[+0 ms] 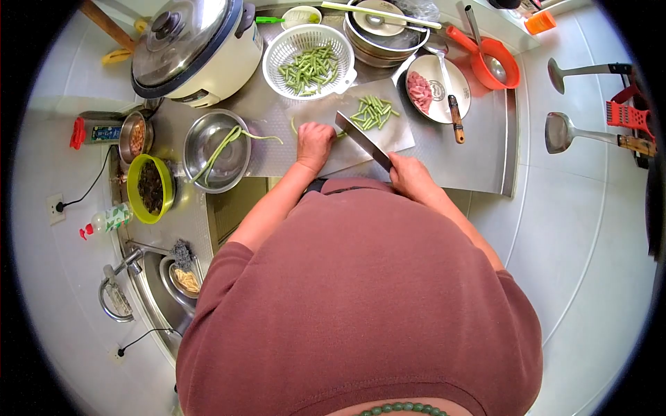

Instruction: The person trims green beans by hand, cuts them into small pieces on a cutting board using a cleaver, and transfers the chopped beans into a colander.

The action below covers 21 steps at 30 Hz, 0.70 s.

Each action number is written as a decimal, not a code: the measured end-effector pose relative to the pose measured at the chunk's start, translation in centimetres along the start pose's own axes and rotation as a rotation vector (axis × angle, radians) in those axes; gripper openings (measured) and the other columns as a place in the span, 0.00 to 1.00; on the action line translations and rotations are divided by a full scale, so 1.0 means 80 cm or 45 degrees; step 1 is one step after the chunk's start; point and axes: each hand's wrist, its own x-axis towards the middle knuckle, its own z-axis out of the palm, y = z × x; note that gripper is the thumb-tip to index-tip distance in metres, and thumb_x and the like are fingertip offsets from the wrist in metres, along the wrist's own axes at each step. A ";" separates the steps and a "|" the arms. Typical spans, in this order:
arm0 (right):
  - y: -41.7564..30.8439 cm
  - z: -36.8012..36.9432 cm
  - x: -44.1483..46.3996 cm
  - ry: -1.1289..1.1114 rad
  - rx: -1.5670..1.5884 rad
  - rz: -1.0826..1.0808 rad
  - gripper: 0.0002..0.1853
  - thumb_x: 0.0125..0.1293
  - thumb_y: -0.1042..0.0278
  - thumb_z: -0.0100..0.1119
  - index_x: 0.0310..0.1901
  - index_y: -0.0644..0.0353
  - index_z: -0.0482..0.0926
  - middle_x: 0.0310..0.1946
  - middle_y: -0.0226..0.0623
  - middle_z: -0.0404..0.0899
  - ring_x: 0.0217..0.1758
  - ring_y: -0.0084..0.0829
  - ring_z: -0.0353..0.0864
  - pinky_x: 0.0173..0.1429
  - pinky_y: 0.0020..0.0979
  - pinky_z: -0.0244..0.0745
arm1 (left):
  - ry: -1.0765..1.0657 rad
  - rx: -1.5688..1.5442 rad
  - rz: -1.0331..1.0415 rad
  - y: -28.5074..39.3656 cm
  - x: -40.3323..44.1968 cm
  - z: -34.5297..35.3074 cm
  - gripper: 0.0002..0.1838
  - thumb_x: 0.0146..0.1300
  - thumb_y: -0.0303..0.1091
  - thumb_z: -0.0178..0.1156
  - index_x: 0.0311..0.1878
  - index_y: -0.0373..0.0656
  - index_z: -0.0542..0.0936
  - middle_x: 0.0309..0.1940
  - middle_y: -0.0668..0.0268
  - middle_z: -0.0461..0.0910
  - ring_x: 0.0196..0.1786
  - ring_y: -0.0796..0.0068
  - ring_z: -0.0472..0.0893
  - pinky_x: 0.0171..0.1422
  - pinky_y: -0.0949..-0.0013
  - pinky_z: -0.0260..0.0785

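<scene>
My left hand [316, 145] is closed over a long green bean [293, 127], whose ends stick out on both sides, on a white cutting board [361, 154]. In my right hand [412, 173] is the handle of a kitchen knife [364, 142]. Its broad blade slants up and left, with the tip close to the bean beside my left hand. Right of the blade lies a pile of cut green bean pieces [374, 112]. More cut pieces [310, 69] fill part of a white colander [270, 69] behind the board. Whole long beans [225, 151] hang over a steel bowl [193, 142].
A large cooker [205, 73] stands back left. At right are a plate [456, 76] with pinkish sliced meat [419, 91] and a red strainer [512, 66]. A yellow-green bowl [165, 182] of dark food sits left, above the sink [149, 274]. Utensils hang on the right wall.
</scene>
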 end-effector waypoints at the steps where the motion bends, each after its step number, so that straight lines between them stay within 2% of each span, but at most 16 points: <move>1: -0.002 -0.001 0.002 -0.011 -0.009 0.009 0.10 0.60 0.74 0.48 0.44 0.62 0.73 0.30 0.59 0.78 0.37 0.60 0.78 0.41 0.52 0.73 | 0.000 0.007 0.011 -0.001 0.000 0.002 0.03 0.52 0.32 0.57 0.24 0.51 0.77 0.26 0.71 0.79 0.38 0.67 0.76 0.50 0.61 0.63; 8: 0.003 0.007 0.017 0.002 -0.003 -0.082 0.08 0.58 0.76 0.47 0.39 0.63 0.73 0.27 0.59 0.78 0.34 0.61 0.79 0.39 0.54 0.73 | 0.025 0.082 0.064 -0.001 0.000 0.005 0.05 0.52 0.33 0.55 0.23 0.51 0.76 0.26 0.71 0.78 0.37 0.68 0.75 0.48 0.62 0.63; 11: 0.015 0.023 0.021 0.029 -0.003 -0.089 0.07 0.58 0.75 0.47 0.39 0.62 0.72 0.27 0.58 0.78 0.35 0.61 0.79 0.39 0.54 0.73 | -0.004 0.019 0.054 -0.003 0.000 0.005 0.01 0.52 0.31 0.58 0.26 0.47 0.77 0.26 0.68 0.78 0.38 0.63 0.75 0.47 0.60 0.64; 14: 0.016 0.036 0.028 0.069 0.009 -0.104 0.07 0.59 0.75 0.47 0.40 0.61 0.71 0.28 0.58 0.78 0.35 0.61 0.79 0.39 0.55 0.73 | -0.001 0.036 0.045 -0.001 0.000 0.003 0.04 0.53 0.32 0.55 0.24 0.49 0.77 0.27 0.68 0.78 0.37 0.64 0.75 0.47 0.61 0.65; 18: 0.016 0.033 0.028 0.105 0.064 -0.102 0.08 0.60 0.74 0.47 0.41 0.61 0.71 0.29 0.58 0.79 0.36 0.61 0.79 0.40 0.55 0.73 | 0.018 -0.045 0.023 -0.003 -0.004 0.007 0.01 0.51 0.30 0.59 0.27 0.46 0.76 0.28 0.65 0.78 0.38 0.61 0.75 0.46 0.59 0.66; 21: 0.023 0.032 0.029 0.128 0.121 -0.091 0.09 0.60 0.73 0.48 0.42 0.61 0.73 0.30 0.58 0.79 0.37 0.60 0.79 0.41 0.55 0.73 | 0.012 -0.089 -0.010 -0.002 -0.005 0.008 0.03 0.50 0.29 0.61 0.28 0.45 0.76 0.29 0.65 0.78 0.39 0.60 0.75 0.46 0.58 0.66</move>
